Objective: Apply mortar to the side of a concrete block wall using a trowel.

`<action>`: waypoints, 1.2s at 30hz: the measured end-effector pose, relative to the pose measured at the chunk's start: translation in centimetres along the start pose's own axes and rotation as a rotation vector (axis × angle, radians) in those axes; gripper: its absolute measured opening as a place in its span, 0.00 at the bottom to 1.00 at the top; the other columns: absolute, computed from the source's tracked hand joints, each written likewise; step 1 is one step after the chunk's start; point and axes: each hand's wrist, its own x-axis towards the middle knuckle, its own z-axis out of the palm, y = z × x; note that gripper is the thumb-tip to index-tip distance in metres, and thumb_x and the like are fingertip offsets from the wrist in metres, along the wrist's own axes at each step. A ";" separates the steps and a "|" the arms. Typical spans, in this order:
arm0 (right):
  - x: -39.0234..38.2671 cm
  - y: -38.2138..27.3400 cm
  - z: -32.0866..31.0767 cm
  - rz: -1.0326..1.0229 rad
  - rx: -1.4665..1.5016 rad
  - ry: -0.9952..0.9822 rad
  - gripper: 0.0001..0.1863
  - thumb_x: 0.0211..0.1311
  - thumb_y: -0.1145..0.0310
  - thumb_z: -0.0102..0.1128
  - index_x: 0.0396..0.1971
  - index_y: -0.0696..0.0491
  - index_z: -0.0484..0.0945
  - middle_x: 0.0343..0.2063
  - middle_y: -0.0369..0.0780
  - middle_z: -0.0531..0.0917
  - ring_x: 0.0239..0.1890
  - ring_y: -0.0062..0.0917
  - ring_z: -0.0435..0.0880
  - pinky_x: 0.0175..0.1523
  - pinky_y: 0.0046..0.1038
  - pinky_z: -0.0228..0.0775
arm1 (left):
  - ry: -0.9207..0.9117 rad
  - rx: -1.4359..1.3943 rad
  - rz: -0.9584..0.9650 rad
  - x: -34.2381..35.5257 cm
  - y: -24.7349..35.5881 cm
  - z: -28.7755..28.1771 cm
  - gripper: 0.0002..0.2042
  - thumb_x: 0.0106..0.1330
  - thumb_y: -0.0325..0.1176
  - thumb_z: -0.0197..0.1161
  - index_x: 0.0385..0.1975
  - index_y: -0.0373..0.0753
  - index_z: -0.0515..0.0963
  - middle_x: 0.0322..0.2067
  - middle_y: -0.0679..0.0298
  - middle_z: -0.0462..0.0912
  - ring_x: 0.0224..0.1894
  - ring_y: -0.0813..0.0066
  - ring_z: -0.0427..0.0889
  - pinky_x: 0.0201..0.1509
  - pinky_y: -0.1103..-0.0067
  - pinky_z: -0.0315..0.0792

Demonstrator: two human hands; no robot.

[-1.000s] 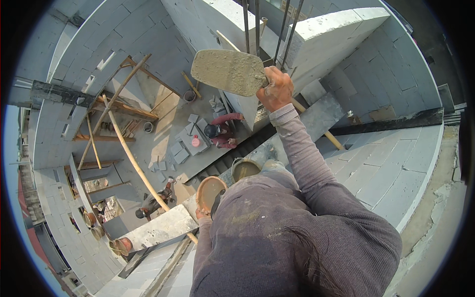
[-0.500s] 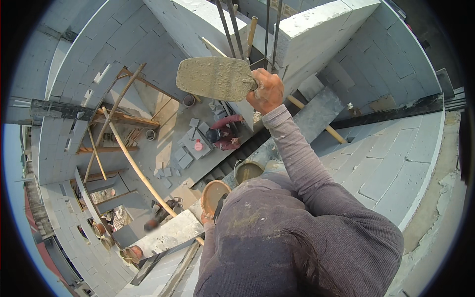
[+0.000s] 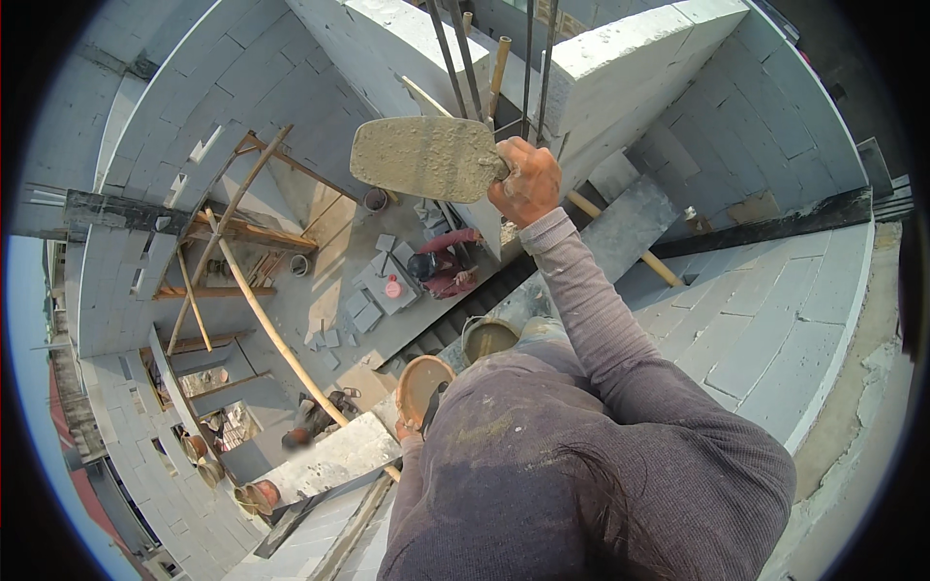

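Observation:
My right hand point(image 3: 526, 182) is raised in front of me, its fingers wrapped round the handle of a trowel point(image 3: 421, 158). The broad blade points left and is coated with grey-brown mortar. It is held up near the end of a block wall point(image 3: 591, 48) and several upright steel bars point(image 3: 459, 58). Low beside my body, my left hand point(image 3: 407, 429) grips the rim of a shallow orange-brown bowl point(image 3: 418, 385); its fingers are partly hidden. Just beyond the bowl stands a bucket point(image 3: 489, 339) with grey contents.
Under me are scaffold planks point(image 3: 334, 453) on bamboo poles point(image 3: 266, 329), high above the floor. Down there a person point(image 3: 446, 263) in a red top works beside grey blocks point(image 3: 387, 281); a second person point(image 3: 310, 424) is at lower left. Block walls point(image 3: 765, 329) rise around.
The whole picture has shifted slightly down and right. Both hands keep their hold on the trowel and the bowl, nearly still.

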 end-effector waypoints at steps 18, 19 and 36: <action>-0.2 -0.2 -0.1 0.011 0.003 0.005 0.18 0.36 0.76 0.68 0.34 0.51 0.83 0.31 0.38 0.84 0.29 0.42 0.83 0.36 0.38 0.75 | 0.007 0.055 0.088 -0.2 0.4 0.0 0.15 0.68 0.47 0.58 0.44 0.44 0.77 0.32 0.62 0.80 0.27 0.66 0.78 0.25 0.73 0.73; -0.2 -0.2 -0.1 0.010 0.006 0.008 0.18 0.36 0.76 0.69 0.34 0.51 0.83 0.31 0.38 0.84 0.29 0.42 0.83 0.36 0.38 0.75 | -0.024 0.058 0.085 -0.2 0.4 -0.2 0.15 0.69 0.47 0.57 0.44 0.43 0.76 0.33 0.62 0.80 0.27 0.66 0.78 0.26 0.74 0.73; -0.4 -0.3 -0.3 0.041 -0.021 -0.031 0.17 0.38 0.73 0.73 0.34 0.50 0.84 0.30 0.36 0.85 0.31 0.38 0.84 0.38 0.36 0.74 | 0.030 0.069 0.035 -0.4 0.3 -0.3 0.20 0.66 0.50 0.58 0.50 0.44 0.75 0.40 0.58 0.78 0.29 0.63 0.77 0.28 0.70 0.74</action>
